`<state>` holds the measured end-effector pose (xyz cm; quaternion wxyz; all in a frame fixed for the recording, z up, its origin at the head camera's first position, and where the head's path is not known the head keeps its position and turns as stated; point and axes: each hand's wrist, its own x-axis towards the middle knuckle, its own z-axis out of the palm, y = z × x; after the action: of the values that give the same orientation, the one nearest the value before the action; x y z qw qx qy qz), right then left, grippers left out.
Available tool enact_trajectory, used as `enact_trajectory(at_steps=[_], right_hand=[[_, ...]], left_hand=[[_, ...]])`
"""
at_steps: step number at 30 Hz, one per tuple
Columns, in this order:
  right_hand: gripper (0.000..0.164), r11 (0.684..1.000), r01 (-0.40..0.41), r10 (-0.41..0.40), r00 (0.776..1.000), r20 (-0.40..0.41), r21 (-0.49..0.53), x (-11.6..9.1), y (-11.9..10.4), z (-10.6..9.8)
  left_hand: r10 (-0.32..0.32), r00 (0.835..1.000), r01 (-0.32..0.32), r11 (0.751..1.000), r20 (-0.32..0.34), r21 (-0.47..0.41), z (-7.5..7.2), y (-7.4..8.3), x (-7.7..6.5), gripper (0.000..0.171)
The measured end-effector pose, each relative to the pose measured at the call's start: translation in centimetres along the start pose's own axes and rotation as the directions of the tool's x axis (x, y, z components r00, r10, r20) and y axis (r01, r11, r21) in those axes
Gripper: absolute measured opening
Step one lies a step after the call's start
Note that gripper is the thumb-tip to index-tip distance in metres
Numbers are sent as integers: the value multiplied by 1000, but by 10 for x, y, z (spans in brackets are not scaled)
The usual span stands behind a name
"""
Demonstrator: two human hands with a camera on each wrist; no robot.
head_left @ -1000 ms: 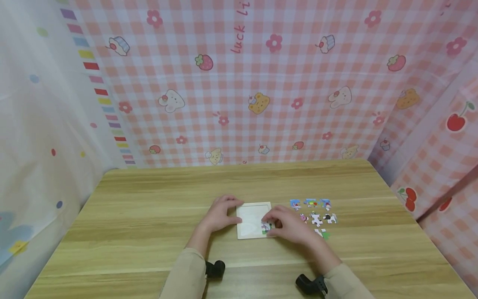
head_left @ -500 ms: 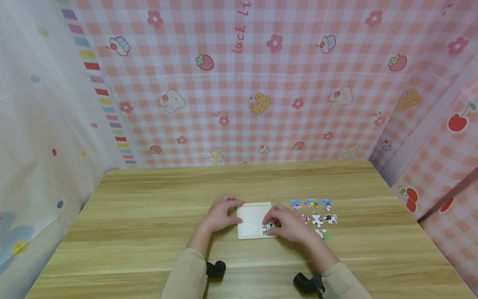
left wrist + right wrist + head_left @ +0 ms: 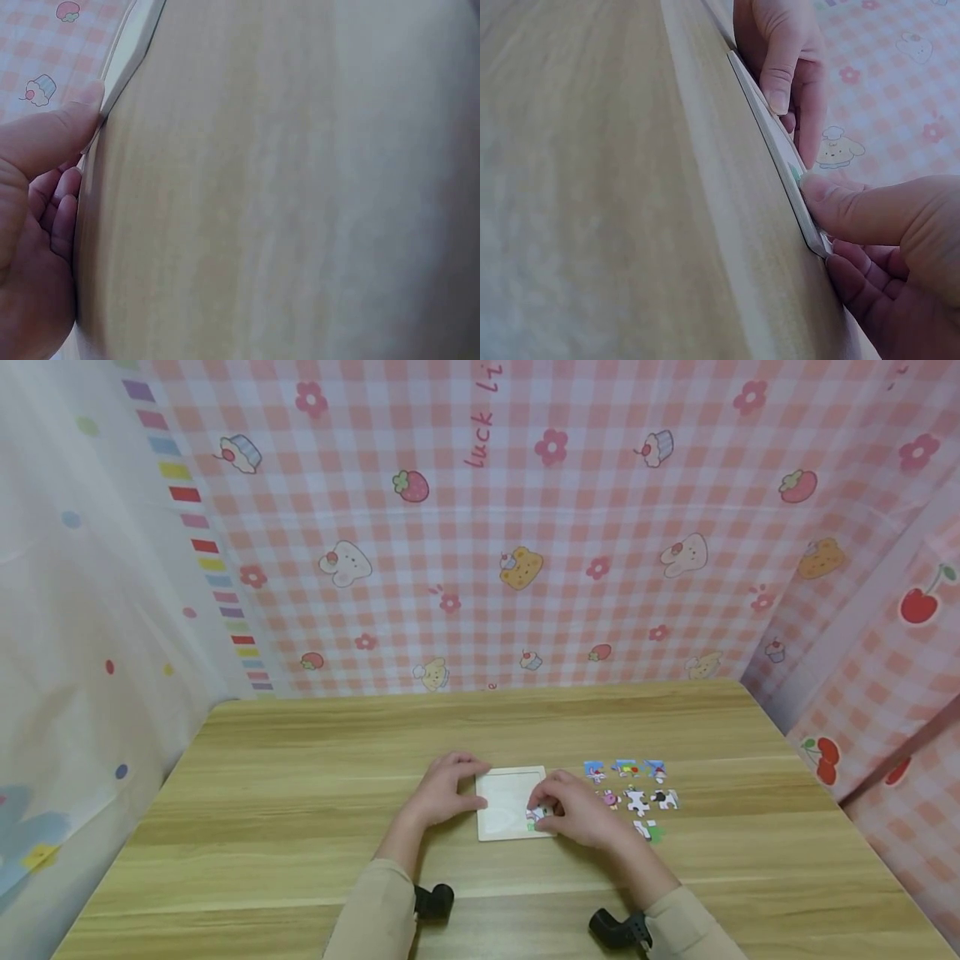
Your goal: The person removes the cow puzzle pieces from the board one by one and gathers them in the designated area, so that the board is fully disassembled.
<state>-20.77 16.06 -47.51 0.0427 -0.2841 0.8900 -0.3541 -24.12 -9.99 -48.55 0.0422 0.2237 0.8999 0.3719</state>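
Observation:
A pale wooden puzzle tray [image 3: 504, 808] lies on the table, its recess mostly bare. My left hand [image 3: 442, 793] rests against the tray's left side, thumb on the rim and index finger at the upper left corner. With its thumb and fingers, my right hand [image 3: 581, 810] pinches a printed puzzle piece [image 3: 536, 814] in the lower right corner of the tray. These fingers cover part of the piece, so I cannot tell whether it lies flat. In the right wrist view, the right thumb [image 3: 832, 202] touches a green-marked part beside the tray's rim.
To the right of the tray lie several loose puzzle pieces [image 3: 636, 802] in rough rows. The wooden table [image 3: 300, 827] ends at a pink checked curtain [image 3: 480, 568] behind. Black wrist cameras [image 3: 433, 902] hang at both sleeves.
The right hand's fingers have shifted slightly over the piece at the tray's lower right corner, hiding a little more of it. The left hand and the loose pieces stay put.

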Motion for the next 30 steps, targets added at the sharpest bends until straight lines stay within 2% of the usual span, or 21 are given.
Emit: enact_trajectory(at_steps=[13, 22, 30], right_hand=[[17, 1000, 2, -2, 1000, 4, 28, 1, 1, 0], [18, 998, -35, 38, 999, -39, 56, 1, 2, 1], [15, 998, -22, 25, 997, -72, 53, 1, 3, 2]], left_hand=[[-3, 1000, 3, 1000, 5, 3, 1, 1, 0, 51], [2, 1000, -2, 1000, 10, 7, 0, 1, 0, 51], [1, 1000, -1, 1000, 3, 7, -1, 1, -1, 51]])
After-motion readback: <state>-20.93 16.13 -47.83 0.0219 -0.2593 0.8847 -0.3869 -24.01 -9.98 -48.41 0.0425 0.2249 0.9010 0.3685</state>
